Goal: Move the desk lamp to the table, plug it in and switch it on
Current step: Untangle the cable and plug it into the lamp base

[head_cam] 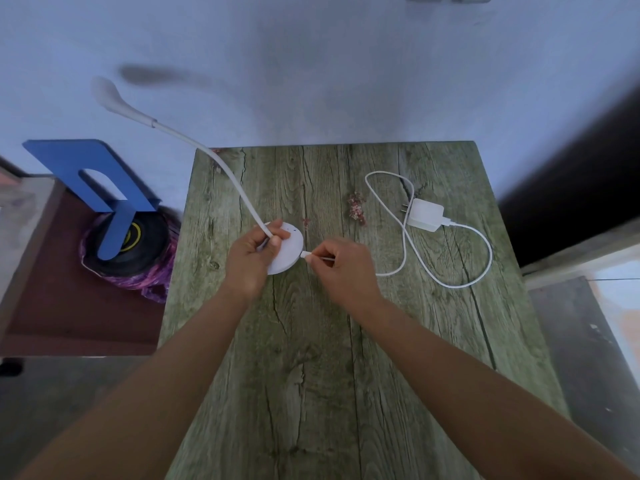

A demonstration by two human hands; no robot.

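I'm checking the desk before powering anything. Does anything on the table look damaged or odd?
Yes: a reddish, speckled patch mars the table top left of the white charger, like a stain or peeled surface. A smaller mark sits near the lamp base. The cable and charger look intact.

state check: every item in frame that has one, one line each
Lamp: base on table, neck bent toward the wall, looks unlit.
Cable: loose on table, its plug at the base edge; seating unclear.
Adapter: flat on table, prongs bare, not in a socket.
Left hand: gripping lamp neck at base.
Right hand: pinching the cable plug.
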